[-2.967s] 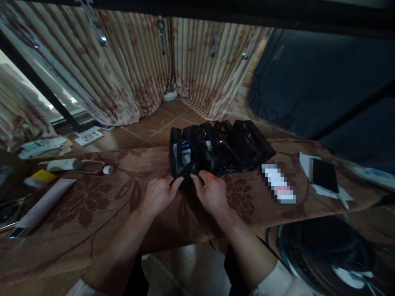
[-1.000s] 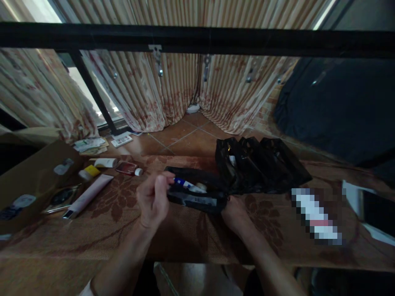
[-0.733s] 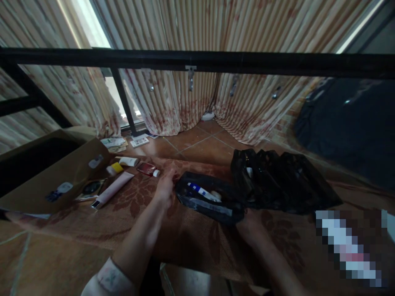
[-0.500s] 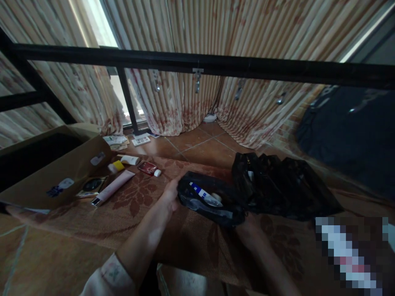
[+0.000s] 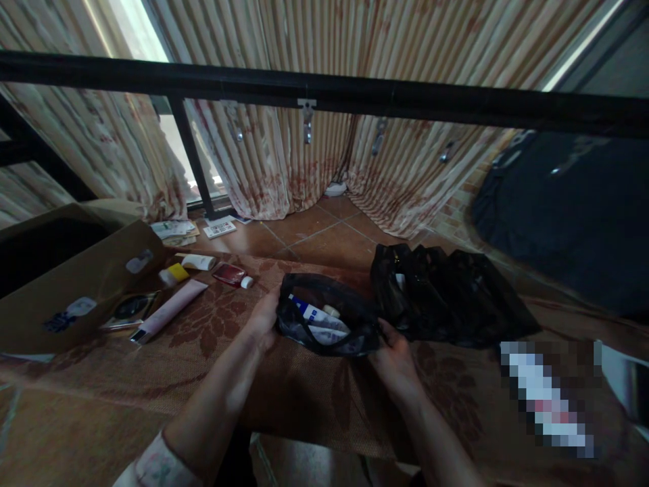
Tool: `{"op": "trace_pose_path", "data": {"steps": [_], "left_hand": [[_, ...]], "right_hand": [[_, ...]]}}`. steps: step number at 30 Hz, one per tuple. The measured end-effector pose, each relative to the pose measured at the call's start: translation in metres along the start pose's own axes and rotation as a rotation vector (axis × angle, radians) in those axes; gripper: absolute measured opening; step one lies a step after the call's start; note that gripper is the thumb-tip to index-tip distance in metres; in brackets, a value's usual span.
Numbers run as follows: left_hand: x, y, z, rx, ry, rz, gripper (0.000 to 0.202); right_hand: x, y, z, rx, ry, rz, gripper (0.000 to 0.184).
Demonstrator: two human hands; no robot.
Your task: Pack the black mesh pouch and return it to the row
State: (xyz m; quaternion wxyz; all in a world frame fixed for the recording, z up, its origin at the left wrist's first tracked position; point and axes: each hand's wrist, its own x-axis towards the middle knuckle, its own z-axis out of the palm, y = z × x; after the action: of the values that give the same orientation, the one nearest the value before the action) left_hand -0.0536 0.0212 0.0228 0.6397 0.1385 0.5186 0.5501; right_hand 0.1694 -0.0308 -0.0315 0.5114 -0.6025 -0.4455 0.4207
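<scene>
Between my hands, a black mesh pouch (image 5: pixel 324 346) is held with its mouth open upward. Inside it lie a blue-and-white tube (image 5: pixel 317 315) and a small pale item whose kind I cannot make out. My left hand (image 5: pixel 266 318) is closed on the pouch's left end. At its right end, my right hand (image 5: pixel 396 360) grips the edge, fingers curled partly out of sight. Just behind my right hand sits a larger black mesh bag (image 5: pixel 451 294) with several sections.
To the left stand a cardboard box (image 5: pixel 96 287), a pink tube (image 5: pixel 170 311), a white tube (image 5: pixel 197 262), a yellow-capped container (image 5: pixel 174 273) and a red bottle (image 5: pixel 230 274) on the brown cloth (image 5: pixel 314 399). A black metal rail (image 5: pixel 355 88) crosses in front of the curtains.
The pouch now gapes wider, and its right end has come up with my right hand. The whole view has shifted slightly, so surroundings appear farther left.
</scene>
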Motion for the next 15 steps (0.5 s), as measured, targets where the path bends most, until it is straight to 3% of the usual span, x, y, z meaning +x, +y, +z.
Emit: {"op": "trace_pose_path", "data": {"steps": [3, 7, 15], "left_hand": [[0.001, 0.006, 0.001, 0.015, 0.070, -0.006, 0.029], [-0.001, 0.014, 0.001, 0.035, 0.020, 0.035, 0.034], [0.000, 0.023, -0.008, 0.104, -0.027, 0.366, 0.040]], "right_hand": [[0.002, -0.006, 0.005, 0.129, 0.086, -0.004, 0.044], [0.003, -0.014, 0.010, 0.211, 0.161, -0.045, 0.045], [0.000, -0.022, 0.021, 0.275, 0.197, -0.098, 0.047]]}}
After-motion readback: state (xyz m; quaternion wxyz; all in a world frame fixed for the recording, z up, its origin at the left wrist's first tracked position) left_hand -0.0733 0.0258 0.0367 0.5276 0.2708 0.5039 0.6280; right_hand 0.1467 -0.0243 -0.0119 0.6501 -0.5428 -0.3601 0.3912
